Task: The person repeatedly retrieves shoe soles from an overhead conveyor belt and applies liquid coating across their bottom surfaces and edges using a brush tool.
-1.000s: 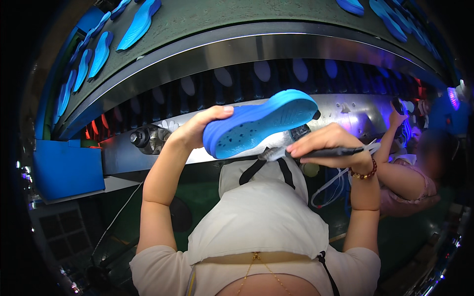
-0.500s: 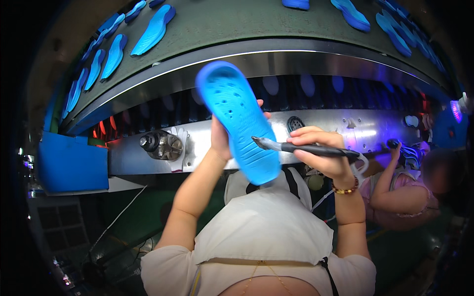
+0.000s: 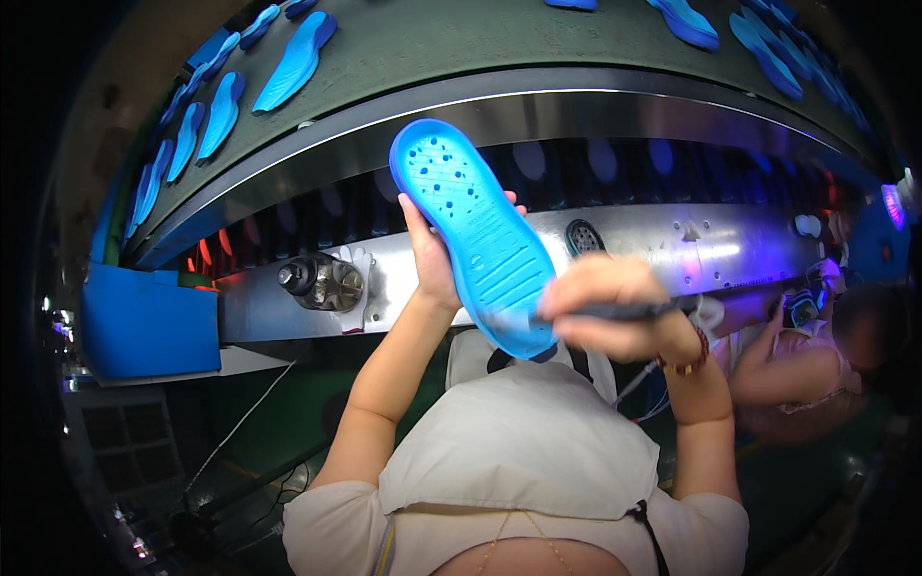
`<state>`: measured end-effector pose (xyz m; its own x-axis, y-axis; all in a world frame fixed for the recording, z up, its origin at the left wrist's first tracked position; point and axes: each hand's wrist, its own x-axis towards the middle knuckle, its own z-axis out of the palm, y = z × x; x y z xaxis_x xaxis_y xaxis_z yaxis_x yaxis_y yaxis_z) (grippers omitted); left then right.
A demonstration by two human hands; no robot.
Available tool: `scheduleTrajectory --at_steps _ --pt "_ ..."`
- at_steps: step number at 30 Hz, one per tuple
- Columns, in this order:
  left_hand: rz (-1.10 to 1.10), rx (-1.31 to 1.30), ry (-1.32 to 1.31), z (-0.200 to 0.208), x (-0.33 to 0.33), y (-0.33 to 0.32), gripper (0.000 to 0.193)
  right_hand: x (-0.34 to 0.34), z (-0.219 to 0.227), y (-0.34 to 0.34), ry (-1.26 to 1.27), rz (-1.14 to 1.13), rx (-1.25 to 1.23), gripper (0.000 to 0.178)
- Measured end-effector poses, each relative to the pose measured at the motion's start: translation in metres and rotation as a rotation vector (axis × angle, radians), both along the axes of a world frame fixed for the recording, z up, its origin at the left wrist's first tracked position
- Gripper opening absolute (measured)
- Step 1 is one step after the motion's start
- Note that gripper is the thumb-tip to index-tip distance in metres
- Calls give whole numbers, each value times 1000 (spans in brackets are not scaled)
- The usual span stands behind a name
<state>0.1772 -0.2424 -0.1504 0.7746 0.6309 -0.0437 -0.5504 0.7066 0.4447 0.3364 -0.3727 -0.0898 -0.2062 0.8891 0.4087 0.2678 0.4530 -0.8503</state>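
A bright blue shoe sole (image 3: 485, 235), dotted with small holes at its far end and ridged toward its near end, is held up tilted in front of me. My left hand (image 3: 432, 261) is closed round it, thumb along the left edge and fingertips showing at the right edge. My right hand (image 3: 615, 298), blurred by motion, grips a brush (image 3: 629, 310) by its black handle. The smeared brush tip is over the sole's near end; whether it touches cannot be made out. A pale loop hangs at the handle's back end.
Several blue soles (image 3: 296, 60) lie on the green conveyor belt (image 3: 432, 48) beyond the metal rail. A metal shelf (image 3: 394, 274) carries a dark-capped bottle (image 3: 322, 280) on a cloth and a dark oval piece (image 3: 583, 236). A blue box (image 3: 149, 317) stands left; a co-worker (image 3: 788, 370) sits right.
The brush has moved from the sole's middle down to its near end and is now blurred. The sole has shifted slightly right, its inner face now showing more squarely.
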Motion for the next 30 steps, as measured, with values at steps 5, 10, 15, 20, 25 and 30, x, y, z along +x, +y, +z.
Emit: scheduleTrajectory --at_steps 5,10,15,20,25,30 --pt "18 34 -73 12 16 -8 91 -7 -2 10 57 -182 100 16" --pt "141 28 12 20 8 3 92 6 -12 -5 301 -207 -48 18" --pt "88 92 -39 26 7 16 97 5 -12 -9 66 53 1 21" --pt "136 182 2 53 13 13 94 14 -40 -11 694 -93 -211 19" --pt "65 167 -166 44 21 -30 71 -12 -35 -8 1072 -223 -282 15" --pt "82 7 -8 25 16 -19 51 -19 -22 -16 413 -298 -44 18"
